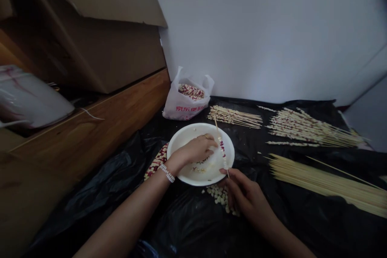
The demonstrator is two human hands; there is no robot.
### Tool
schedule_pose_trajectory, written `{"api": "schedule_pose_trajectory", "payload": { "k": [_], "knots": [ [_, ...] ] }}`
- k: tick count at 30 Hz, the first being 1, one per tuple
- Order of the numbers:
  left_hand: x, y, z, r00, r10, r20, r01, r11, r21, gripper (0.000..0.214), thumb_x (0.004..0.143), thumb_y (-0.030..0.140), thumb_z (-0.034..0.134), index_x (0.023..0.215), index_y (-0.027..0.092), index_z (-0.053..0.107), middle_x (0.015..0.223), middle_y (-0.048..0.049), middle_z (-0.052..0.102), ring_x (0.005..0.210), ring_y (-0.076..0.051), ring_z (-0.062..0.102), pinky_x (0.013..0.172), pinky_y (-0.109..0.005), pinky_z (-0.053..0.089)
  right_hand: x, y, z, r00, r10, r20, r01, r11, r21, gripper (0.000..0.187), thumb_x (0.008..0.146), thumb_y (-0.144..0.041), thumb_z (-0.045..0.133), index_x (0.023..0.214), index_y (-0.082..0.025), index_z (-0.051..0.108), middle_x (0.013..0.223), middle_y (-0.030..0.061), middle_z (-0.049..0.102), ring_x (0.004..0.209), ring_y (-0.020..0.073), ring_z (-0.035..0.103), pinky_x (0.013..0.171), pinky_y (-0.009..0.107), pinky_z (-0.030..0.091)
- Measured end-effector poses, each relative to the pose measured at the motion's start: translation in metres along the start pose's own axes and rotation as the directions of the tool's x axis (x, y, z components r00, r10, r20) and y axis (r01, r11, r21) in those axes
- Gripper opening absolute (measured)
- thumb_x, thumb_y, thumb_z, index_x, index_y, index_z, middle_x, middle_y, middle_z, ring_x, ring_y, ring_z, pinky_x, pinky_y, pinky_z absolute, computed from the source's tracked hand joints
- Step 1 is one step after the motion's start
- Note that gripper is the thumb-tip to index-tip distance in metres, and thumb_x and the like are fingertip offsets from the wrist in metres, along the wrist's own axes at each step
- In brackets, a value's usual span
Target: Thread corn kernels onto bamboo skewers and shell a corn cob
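Note:
My right hand (246,191) pinches the lower end of a thin wooden skewer (216,125), which slants up over the right side of a white bowl (181,131). Small cream and dark red pieces, like corn kernels (223,149), are threaded along it. Inside the bowl, my left hand (198,149) has its fingers curled downward near the skewer; what they hold, if anything, is hidden. A few small bits lie in the bowl under that hand. Loose cream kernels (219,195) are heaped below the rim, partly behind my right hand.
A plastic bag (186,107) with speckled red-and-cream contents stands behind the bowl. Filled skewers (298,127) and a smaller pile (234,116) lie back right, with bare skewers (323,179) nearer. Black sheeting (187,217) covers the surface. A cardboard box (121,52) is at left.

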State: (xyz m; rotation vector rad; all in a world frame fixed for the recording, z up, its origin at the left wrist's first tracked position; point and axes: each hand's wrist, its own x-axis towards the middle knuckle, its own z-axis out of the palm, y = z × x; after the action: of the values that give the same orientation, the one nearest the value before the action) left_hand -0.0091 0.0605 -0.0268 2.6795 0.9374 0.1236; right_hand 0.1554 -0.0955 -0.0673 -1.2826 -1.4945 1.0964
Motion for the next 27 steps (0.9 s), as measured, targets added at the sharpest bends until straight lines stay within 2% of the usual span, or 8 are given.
{"api": "schedule_pose_trajectory", "payload": {
  "k": [5,9,11,13,15,18,23,27],
  "knots": [
    [-0.016,-0.015,-0.013,0.981,-0.185,0.064,0.18,0.981,0.077,0.017,0.079,0.019,0.053,0.086,0.015,0.068,0.091,-0.0129,0.068,0.084,-0.026,0.062,0.076,-0.037,0.046,0.0,0.005,0.003,1.0,0.008,0.011,-0.008,0.999,0.051,0.032,0.098,-0.038,0.042,0.121,-0.022,0.056,0.078,0.0023,0.068,0.044,0.0129,0.054,0.042,0.025,0.042],
    [-0.027,-0.032,-0.04,0.959,-0.18,0.22,0.183,0.983,0.008,0.015,0.075,0.02,0.058,0.082,0.019,0.072,0.078,-0.0027,0.071,0.069,-0.017,0.063,0.067,-0.026,0.046,-0.001,0.006,0.004,1.0,0.012,0.011,-0.013,0.996,0.086,0.03,0.098,-0.038,0.042,0.121,-0.023,0.055,0.082,0.0023,0.068,0.044,0.0113,0.053,0.041,0.024,0.041],
    [-0.022,-0.037,-0.048,0.987,-0.127,0.1,0.135,0.988,-0.075,0.023,0.082,0.018,0.051,0.091,0.018,0.072,0.09,-0.0049,0.073,0.08,-0.017,0.064,0.078,-0.027,0.045,-0.001,0.005,0.004,1.0,0.014,0.007,-0.014,0.995,0.098,0.03,0.098,-0.039,0.042,0.119,-0.022,0.055,0.08,0.002,0.067,0.043,0.0105,0.052,0.041,0.023,0.04],
    [-0.013,-0.038,-0.047,0.983,-0.134,-0.122,0.137,0.99,0.015,0.031,0.085,0.012,0.043,0.097,0.014,0.071,0.1,-0.0099,0.07,0.091,-0.019,0.062,0.085,-0.03,0.044,-0.001,0.003,0.005,1.0,0.017,0.006,-0.018,0.994,0.107,0.03,0.098,-0.039,0.041,0.118,-0.021,0.055,0.078,0.0019,0.066,0.041,0.0101,0.051,0.04,0.023,0.039],
    [-0.006,-0.037,-0.039,0.981,-0.096,-0.169,0.118,0.985,0.125,0.04,0.084,0.005,0.037,0.108,0.014,0.067,0.116,-0.0132,0.063,0.103,-0.021,0.058,0.09,-0.033,0.042,-0.001,0.002,0.005,1.0,0.021,0.007,-0.022,0.993,0.113,0.032,0.098,-0.039,0.041,0.119,-0.02,0.055,0.076,0.0021,0.066,0.04,0.0102,0.05,0.038,0.022,0.037],
    [-0.006,-0.036,-0.027,0.986,-0.149,-0.073,0.161,0.967,0.198,0.039,0.082,0.003,0.038,0.109,0.01,0.066,0.122,-0.0185,0.059,0.11,-0.026,0.054,0.092,-0.038,0.041,0.0,0.003,0.006,1.0,0.02,0.005,-0.021,0.993,0.115,0.034,0.097,-0.04,0.041,0.12,-0.019,0.054,0.072,0.0018,0.066,0.039,0.0105,0.05,0.038,0.023,0.036],
    [-0.016,-0.039,-0.029,0.972,-0.151,0.178,0.136,0.986,0.095,0.022,0.072,0.006,0.053,0.078,0.015,0.072,0.077,-0.0071,0.071,0.069,-0.02,0.062,0.067,-0.029,0.046,0.0,0.006,0.006,1.0,0.025,0.003,-0.025,0.993,0.115,0.034,0.097,-0.041,0.042,0.12,-0.02,0.055,0.07,0.0008,0.066,0.039,0.0112,0.05,0.039,0.023,0.037],
    [-0.005,-0.027,-0.024,0.993,-0.07,0.095,0.072,0.997,-0.009,0.03,0.084,0.014,0.044,0.101,0.019,0.069,0.097,-0.0043,0.071,0.085,-0.017,0.062,0.079,-0.027,0.044,0.001,0.005,0.006,1.0,0.024,0.001,-0.024,0.994,0.107,0.035,0.097,-0.042,0.041,0.119,-0.02,0.056,0.068,0.0006,0.066,0.039,0.0114,0.051,0.039,0.023,0.037]
  ]
}}
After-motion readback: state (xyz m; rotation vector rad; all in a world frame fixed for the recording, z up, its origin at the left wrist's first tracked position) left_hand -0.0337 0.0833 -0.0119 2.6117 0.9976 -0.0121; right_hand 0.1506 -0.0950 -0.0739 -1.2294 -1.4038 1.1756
